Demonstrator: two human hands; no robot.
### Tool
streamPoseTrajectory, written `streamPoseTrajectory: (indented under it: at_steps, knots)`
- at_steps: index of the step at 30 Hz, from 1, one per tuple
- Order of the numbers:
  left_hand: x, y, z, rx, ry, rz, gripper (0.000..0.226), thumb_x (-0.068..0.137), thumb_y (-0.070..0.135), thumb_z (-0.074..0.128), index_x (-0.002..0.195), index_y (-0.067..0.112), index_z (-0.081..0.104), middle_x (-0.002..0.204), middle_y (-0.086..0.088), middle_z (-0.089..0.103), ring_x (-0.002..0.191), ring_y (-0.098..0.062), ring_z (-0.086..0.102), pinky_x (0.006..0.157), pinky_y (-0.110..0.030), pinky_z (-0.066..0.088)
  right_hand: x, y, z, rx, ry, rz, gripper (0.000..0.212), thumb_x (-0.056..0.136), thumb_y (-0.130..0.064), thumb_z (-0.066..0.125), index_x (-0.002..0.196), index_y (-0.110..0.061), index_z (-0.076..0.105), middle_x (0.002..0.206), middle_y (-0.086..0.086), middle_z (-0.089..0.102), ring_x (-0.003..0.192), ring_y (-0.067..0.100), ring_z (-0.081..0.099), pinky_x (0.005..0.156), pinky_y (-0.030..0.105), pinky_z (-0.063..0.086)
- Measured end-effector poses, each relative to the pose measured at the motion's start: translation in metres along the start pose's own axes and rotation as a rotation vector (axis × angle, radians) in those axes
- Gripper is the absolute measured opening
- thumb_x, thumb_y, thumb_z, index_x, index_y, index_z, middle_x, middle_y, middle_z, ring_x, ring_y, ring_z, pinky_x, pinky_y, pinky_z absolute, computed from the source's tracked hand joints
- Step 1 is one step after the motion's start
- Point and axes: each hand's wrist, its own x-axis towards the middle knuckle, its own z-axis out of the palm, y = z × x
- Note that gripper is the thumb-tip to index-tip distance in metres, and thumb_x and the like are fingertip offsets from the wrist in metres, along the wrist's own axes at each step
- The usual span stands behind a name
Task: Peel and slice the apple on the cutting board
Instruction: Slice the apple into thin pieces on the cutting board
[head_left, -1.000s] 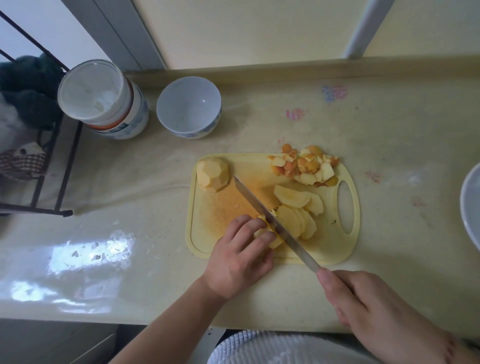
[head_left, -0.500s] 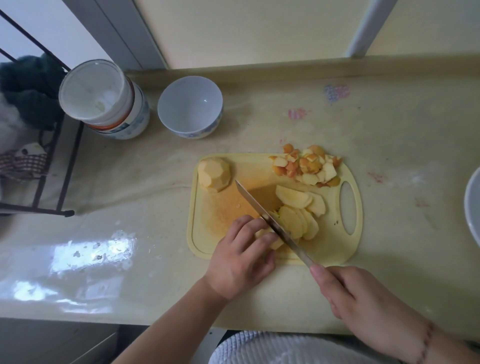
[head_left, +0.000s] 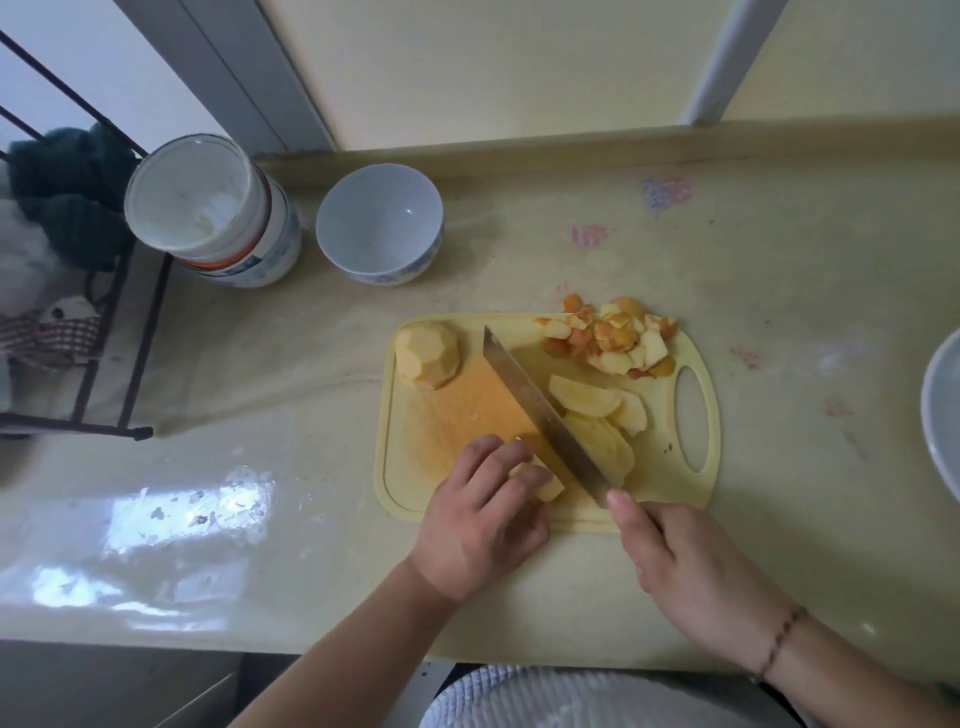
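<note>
No legible text or labels.

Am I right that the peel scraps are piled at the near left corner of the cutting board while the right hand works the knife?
Not quite: the head view shows the peel scraps piled at the far right corner of the cutting board, beside its handle hole. The right hand does hold the knife.

Glossy, perhaps wet, pale countertop (head_left: 260, 519)
</note>
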Motion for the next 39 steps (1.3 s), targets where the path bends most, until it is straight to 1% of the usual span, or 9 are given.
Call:
streamPoseTrajectory:
  at_steps: [3,8,11,14,18,23,27,33,39]
  knots:
    - [-0.001,0.000,0.000,-0.011,0.024,-0.001,0.032,0.083,0.015,0.076,0.110,0.010,0.058,0.116,-0.008,0.054,0.103,-0.033,0.057,0.096,-0.034,0.049,-0.004,0.000,-0.003,0.010,-0.025,-0.020,0.070,0.082,-0.074,0.017,0.055,-0.015,0.041,0.049,0.004,0.046,0.043,0.012,0.043,0.059,0.035,0.044]
    - [0.000,0.000,0.002,-0.004,0.046,0.011,0.034,0.081,0.013,0.078,0.109,0.010,0.059,0.115,-0.008,0.054,0.099,-0.034,0.059,0.097,-0.034,0.049,-0.026,-0.012,-0.013,0.054,-0.079,-0.044,0.071,0.075,-0.078,0.021,0.062,-0.010,0.035,0.051,0.003,0.037,0.047,0.008,0.031,0.053,0.034,0.034]
    - [0.000,-0.001,0.002,-0.011,0.055,0.020,0.034,0.080,0.012,0.079,0.108,0.009,0.060,0.114,-0.010,0.058,0.099,-0.034,0.059,0.099,-0.034,0.048,-0.032,-0.015,-0.014,0.017,-0.086,-0.037,0.071,0.076,-0.078,0.020,0.066,-0.010,0.037,0.052,0.004,0.038,0.048,0.009,0.033,0.056,0.037,0.037]
    - [0.000,0.000,0.001,-0.014,0.056,0.023,0.033,0.080,0.011,0.078,0.108,0.008,0.061,0.113,-0.012,0.060,0.099,-0.034,0.060,0.097,-0.037,0.050,-0.033,-0.018,-0.014,0.002,-0.084,-0.016,0.067,0.082,-0.072,0.021,0.061,-0.010,0.037,0.051,0.003,0.040,0.048,0.008,0.036,0.059,0.037,0.039]
    - [0.001,0.000,0.001,-0.009,0.056,0.024,0.033,0.081,0.011,0.077,0.109,0.007,0.062,0.114,-0.012,0.060,0.101,-0.033,0.059,0.099,-0.036,0.049,-0.034,-0.021,-0.013,-0.015,-0.087,0.008,0.062,0.081,-0.067,0.025,0.060,-0.011,0.041,0.052,0.007,0.047,0.047,0.009,0.041,0.059,0.036,0.041]
    - [0.001,0.000,0.000,-0.022,0.034,0.020,0.033,0.083,0.012,0.076,0.113,0.007,0.062,0.114,-0.014,0.064,0.101,-0.035,0.061,0.097,-0.039,0.051,-0.020,-0.008,-0.001,-0.006,-0.093,0.022,0.071,0.078,-0.074,0.019,0.059,-0.010,0.042,0.051,0.006,0.046,0.046,0.009,0.042,0.057,0.032,0.042]
    - [0.001,0.000,-0.002,-0.024,0.038,0.009,0.035,0.081,0.013,0.077,0.110,0.009,0.058,0.117,-0.008,0.054,0.103,-0.032,0.057,0.098,-0.035,0.050,-0.009,0.003,0.001,0.050,-0.087,0.017,0.083,0.070,-0.089,0.015,0.058,-0.011,0.039,0.049,0.000,0.040,0.044,0.007,0.037,0.057,0.036,0.042]
    - [0.001,0.000,-0.002,-0.025,0.034,0.007,0.034,0.082,0.014,0.078,0.108,0.009,0.057,0.117,-0.007,0.052,0.102,-0.032,0.056,0.098,-0.033,0.048,-0.026,-0.007,-0.009,0.051,-0.087,0.024,0.073,0.074,-0.081,0.020,0.066,-0.011,0.038,0.052,0.003,0.039,0.047,0.008,0.035,0.057,0.037,0.040]
    - [0.000,0.000,0.000,-0.011,0.036,-0.004,0.029,0.082,0.013,0.077,0.107,0.006,0.063,0.113,-0.013,0.061,0.099,-0.035,0.059,0.098,-0.036,0.049,-0.035,-0.014,-0.017,-0.025,-0.103,0.026,0.082,0.071,-0.083,0.017,0.066,-0.003,0.039,0.053,0.002,0.040,0.049,0.007,0.036,0.062,0.038,0.042]
